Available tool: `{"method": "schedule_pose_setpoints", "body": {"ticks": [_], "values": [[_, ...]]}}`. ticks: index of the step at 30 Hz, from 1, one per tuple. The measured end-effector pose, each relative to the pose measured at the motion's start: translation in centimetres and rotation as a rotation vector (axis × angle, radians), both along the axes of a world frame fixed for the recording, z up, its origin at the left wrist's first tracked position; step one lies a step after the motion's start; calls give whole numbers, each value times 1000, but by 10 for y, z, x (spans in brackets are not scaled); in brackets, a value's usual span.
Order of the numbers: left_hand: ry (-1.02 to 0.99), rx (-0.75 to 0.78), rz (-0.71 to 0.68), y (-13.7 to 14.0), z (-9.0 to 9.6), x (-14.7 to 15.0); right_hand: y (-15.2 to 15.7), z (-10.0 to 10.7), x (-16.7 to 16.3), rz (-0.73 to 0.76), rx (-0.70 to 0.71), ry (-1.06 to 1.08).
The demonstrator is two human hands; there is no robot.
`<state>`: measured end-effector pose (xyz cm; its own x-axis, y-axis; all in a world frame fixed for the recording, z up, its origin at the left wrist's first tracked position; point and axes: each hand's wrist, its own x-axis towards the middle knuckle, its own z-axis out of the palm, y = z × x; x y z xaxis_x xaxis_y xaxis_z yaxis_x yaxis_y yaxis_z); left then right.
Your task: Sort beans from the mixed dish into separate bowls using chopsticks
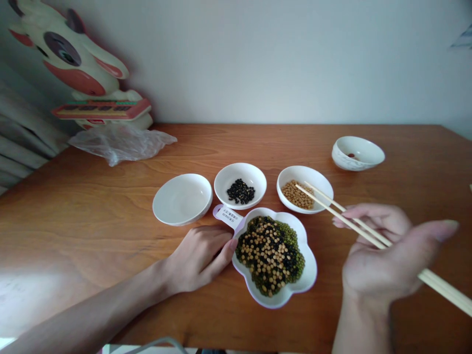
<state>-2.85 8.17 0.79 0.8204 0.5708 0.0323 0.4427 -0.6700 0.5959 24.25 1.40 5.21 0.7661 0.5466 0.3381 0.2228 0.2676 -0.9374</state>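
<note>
The right grip (378,263) holds chopsticks (350,222), likely light, stiff and best pinched near the middle, reaching over tan beans (291,195), probably hard and slippery, in a bowl (319,179) past the flower dish (309,278) the left grip (201,258) holds.

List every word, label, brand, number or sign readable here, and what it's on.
No text is readable.
Label on the handle of the flower-shaped dish: dark print, upside down in view, too small and blurred to read.
Red patch low on the toy cow: pale marks, too blurred to read.
Bluish patch at the right edge: cut off and blurred; can't tell if it bears text.
</note>
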Motion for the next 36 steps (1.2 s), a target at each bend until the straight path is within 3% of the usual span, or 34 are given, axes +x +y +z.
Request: {"method": "schedule_pose_setpoints", "body": {"ticks": [4,6,10,13,17,26,36], "values": [[-3,4,-4,0,-1,0,-5,0,6,7,159,1],[-2,4,-2,1,-1,0,-9,0,10,36,174,-9],[-6,-5,1,2,-2,0,-13,-4,7,170,-35,-187],[-10,-22,1,1,-2,0,-10,-11,1,410,-200,-336],[-8,-27,-1,1,-2,0,-7,-15,-5,598,-233,-355],[-8,-15,-4,1,-1,-1,-6,-16,-10,697,-260,-286],[-13,-36,-4,1,0,0,0,-18,-16,695,-275,-317]]}}
